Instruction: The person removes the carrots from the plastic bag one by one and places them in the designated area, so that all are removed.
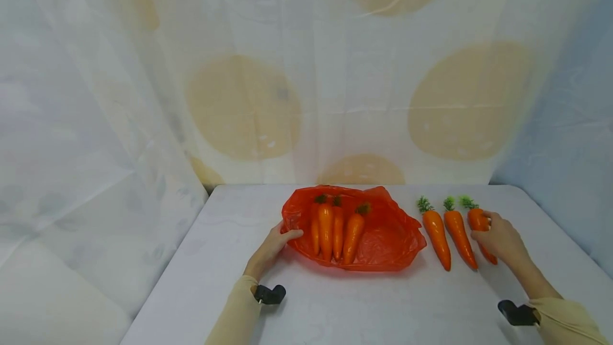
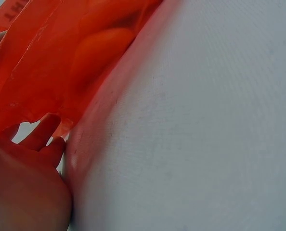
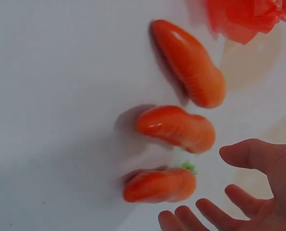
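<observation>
A red plastic bag (image 1: 383, 238) lies with its mouth wide, several carrots (image 1: 325, 230) with green tops side by side in its left half. At the bag's left rim my left hand (image 1: 272, 246) grips the plastic, thumb over the edge; the left wrist view shows its curled fingers (image 2: 44, 132) under the red film. To the right of the bag lie three loose carrots in a row. My right hand (image 1: 500, 238) is over the rightmost carrot (image 1: 478, 220). In the right wrist view the fingers and thumb (image 3: 249, 153) are spread apart, with no carrot between them.
The left loose carrot (image 1: 437, 236) and the middle one (image 1: 458, 233) lie close together, tops pointing away. A white table (image 1: 191, 292) bears everything. Behind it hangs a pale curtain (image 1: 335, 68) with tan round patches. Each wrist carries a black camera mount (image 1: 270, 294).
</observation>
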`<state>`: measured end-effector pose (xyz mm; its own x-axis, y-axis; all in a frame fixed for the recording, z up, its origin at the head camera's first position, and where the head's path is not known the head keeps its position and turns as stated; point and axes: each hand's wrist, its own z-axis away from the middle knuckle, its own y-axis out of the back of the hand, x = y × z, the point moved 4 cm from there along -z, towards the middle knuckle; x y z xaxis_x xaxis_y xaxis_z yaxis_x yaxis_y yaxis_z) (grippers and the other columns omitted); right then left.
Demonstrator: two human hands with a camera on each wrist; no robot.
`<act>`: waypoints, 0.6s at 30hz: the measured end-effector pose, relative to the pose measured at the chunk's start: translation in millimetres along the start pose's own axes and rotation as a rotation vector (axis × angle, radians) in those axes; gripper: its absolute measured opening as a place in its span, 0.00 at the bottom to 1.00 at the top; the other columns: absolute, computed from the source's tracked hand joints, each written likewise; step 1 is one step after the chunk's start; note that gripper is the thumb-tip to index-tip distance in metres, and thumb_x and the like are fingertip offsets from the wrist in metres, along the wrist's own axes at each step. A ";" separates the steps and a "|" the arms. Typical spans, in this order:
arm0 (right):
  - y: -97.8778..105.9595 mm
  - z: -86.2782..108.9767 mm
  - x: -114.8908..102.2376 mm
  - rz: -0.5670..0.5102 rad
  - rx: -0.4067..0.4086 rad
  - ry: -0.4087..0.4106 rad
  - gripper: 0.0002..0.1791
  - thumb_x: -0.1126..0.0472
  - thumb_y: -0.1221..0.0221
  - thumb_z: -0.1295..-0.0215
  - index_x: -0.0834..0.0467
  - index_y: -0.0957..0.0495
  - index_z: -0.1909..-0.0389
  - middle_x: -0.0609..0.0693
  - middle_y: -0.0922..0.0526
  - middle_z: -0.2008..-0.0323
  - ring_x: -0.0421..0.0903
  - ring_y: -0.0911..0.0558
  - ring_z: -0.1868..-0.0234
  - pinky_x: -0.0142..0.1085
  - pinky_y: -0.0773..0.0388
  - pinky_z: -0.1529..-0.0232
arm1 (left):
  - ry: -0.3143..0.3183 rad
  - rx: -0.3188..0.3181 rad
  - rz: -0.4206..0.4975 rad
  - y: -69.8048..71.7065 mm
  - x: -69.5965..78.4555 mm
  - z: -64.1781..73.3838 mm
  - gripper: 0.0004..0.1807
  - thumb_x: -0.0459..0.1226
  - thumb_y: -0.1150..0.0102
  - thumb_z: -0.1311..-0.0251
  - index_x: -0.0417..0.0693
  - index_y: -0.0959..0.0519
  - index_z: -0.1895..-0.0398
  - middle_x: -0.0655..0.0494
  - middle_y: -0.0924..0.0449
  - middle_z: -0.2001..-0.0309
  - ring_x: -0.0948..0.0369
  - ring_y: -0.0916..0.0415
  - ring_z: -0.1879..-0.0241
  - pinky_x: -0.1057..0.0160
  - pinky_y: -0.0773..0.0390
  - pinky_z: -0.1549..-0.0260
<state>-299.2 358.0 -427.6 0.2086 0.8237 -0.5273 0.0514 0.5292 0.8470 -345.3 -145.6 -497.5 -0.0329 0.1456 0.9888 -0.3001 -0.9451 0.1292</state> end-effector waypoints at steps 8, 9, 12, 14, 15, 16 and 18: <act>2.1 6.3 -37.0 -0.039 0.025 0.101 0.37 0.64 0.46 0.36 0.80 0.49 0.34 0.82 0.39 0.43 0.76 0.35 0.46 0.68 0.32 0.44 | 0.010 0.010 -0.003 0.9 -0.7 -0.9 0.32 0.46 0.43 0.32 0.55 0.38 0.27 0.52 0.25 0.37 0.55 0.32 0.39 0.43 0.39 0.31; 1.0 7.7 -42.7 -0.050 0.019 0.115 0.37 0.64 0.46 0.36 0.80 0.49 0.33 0.82 0.39 0.42 0.76 0.35 0.45 0.68 0.32 0.44 | 0.008 0.008 -0.003 0.9 -0.4 -0.5 0.32 0.46 0.43 0.32 0.54 0.38 0.27 0.52 0.25 0.37 0.55 0.32 0.38 0.43 0.39 0.31; -3.1 12.6 -58.6 -0.069 0.017 0.159 0.36 0.65 0.45 0.35 0.77 0.47 0.32 0.81 0.39 0.41 0.75 0.35 0.44 0.68 0.32 0.44 | 0.008 0.003 -0.003 0.7 0.1 -0.1 0.32 0.46 0.43 0.33 0.55 0.38 0.27 0.53 0.25 0.38 0.55 0.31 0.38 0.43 0.39 0.32; -6.2 14.9 -68.8 -0.065 0.028 0.197 0.35 0.65 0.46 0.36 0.76 0.45 0.33 0.81 0.38 0.40 0.76 0.34 0.43 0.68 0.32 0.44 | 0.008 0.001 -0.006 0.3 0.7 0.6 0.32 0.47 0.43 0.33 0.56 0.38 0.27 0.53 0.25 0.37 0.55 0.32 0.38 0.43 0.39 0.32; -7.8 15.6 -73.7 -0.063 0.031 0.205 0.35 0.65 0.45 0.37 0.76 0.45 0.33 0.81 0.38 0.40 0.76 0.34 0.43 0.68 0.32 0.44 | 0.002 -0.002 -0.012 0.2 1.0 0.9 0.32 0.47 0.43 0.33 0.55 0.39 0.27 0.53 0.25 0.37 0.55 0.32 0.38 0.43 0.38 0.32; -9.1 16.6 -78.6 -0.058 0.033 0.214 0.35 0.65 0.44 0.38 0.75 0.44 0.33 0.80 0.38 0.40 0.75 0.34 0.43 0.68 0.31 0.44 | 0.006 -0.001 -0.010 -0.1 1.3 1.1 0.32 0.47 0.43 0.33 0.55 0.39 0.27 0.54 0.25 0.37 0.55 0.32 0.38 0.43 0.38 0.32; -11.1 17.4 -87.7 -0.052 0.043 0.248 0.35 0.65 0.44 0.39 0.75 0.43 0.33 0.80 0.37 0.40 0.74 0.32 0.44 0.67 0.29 0.46 | 0.009 -0.002 -0.008 -0.5 1.6 1.4 0.32 0.47 0.43 0.33 0.55 0.38 0.27 0.54 0.25 0.37 0.56 0.32 0.38 0.44 0.38 0.32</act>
<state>-301.1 276.3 -389.6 -0.0408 0.8232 -0.5663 0.0981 0.5673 0.8176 -343.8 -145.3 -495.9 -0.0391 0.1559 0.9870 -0.3022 -0.9433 0.1371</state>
